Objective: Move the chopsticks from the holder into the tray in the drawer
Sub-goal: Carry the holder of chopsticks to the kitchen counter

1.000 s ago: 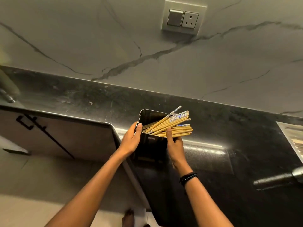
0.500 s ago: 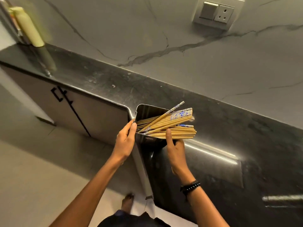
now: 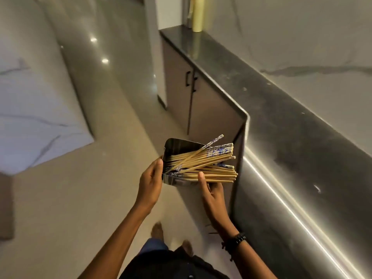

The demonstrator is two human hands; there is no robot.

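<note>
Two hands carry your holder (image 3: 177, 147) off the counter (image 3: 281, 125), over open floor (image 3: 80, 198). Your left hand (image 3: 150, 183) clasps its left wall; your right hand (image 3: 211, 193) cups the underside, thumb pressing the chopsticks (image 3: 203, 164), which lie slanted inside, ends jutting past the right rim toward the counter's corner edge. Farther along stand cabinet doors (image 3: 193, 101), then a bottle (image 3: 198, 15).

The holder (image 3: 177, 164) with the chopsticks (image 3: 209, 166), carried between both hands, left the counter (image 3: 281, 141) and came over the floor (image 3: 80, 198).
</note>
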